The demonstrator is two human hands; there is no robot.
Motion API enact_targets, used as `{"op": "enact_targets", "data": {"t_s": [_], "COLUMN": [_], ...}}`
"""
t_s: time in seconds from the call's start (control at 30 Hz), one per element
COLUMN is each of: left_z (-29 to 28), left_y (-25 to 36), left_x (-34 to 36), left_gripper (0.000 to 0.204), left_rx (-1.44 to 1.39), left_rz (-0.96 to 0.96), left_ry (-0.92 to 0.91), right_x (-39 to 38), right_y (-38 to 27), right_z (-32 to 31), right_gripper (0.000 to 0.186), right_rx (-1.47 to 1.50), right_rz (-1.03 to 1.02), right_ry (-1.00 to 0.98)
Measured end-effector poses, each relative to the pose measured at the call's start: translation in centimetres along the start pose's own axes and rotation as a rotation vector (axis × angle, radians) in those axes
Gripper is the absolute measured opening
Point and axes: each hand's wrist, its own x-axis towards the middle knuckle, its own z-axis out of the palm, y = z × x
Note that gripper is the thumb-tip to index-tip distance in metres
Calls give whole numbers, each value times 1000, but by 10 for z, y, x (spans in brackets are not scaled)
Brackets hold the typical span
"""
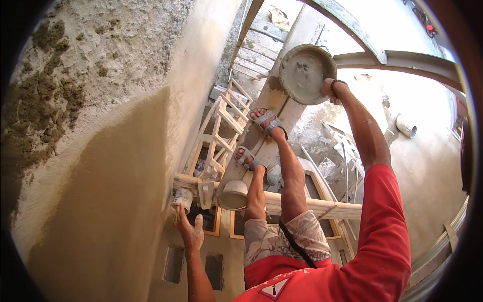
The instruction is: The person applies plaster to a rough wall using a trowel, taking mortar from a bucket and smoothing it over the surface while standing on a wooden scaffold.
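With right hand [332, 90] clamped on mortar basin [328, 59] at one o'clock, left hand [192, 234] spread at seven. Seemingly finished on smooth wall [115, 191], eight; unfinished on rough wall [115, 55], ten.

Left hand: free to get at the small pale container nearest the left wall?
Probably yes: the left hand looks open and empty, and nothing visible blocks its fingertips from the small pale container. One view leaves the depth gap uncertain.
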Motion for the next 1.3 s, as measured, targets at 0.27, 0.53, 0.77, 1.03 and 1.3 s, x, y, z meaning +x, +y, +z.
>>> {"op": "enact_targets", "data": {"t_s": [0.27, 0.53, 0.77, 1.03, 1.3], "left_z": [148, 307, 334, 295, 227], "left_y": [26, 184, 215, 46, -88], "left_x": [89, 243, 266, 221, 125], "left_gripper": [72, 87, 88, 71, 57], "left_rx": [-401, -683, -503, -330, -216], "left_rz": [157, 207, 350, 297, -99], "left_ry": [-235, -446, -404, -353, -252], "right_x": [-66, -23, -2, -40, -76], "right_y": [-75, -102, -116, -121, -93], "right_z": [14, 16, 44, 57, 54], "right_gripper": [19, 26, 29, 28, 33], "right_rx": [1886, 2614, 2855, 2678, 585], "right_rz": [61, -377, -1038, -679, -39], "right_ry": [57, -284, -457, 218, 1183]}}
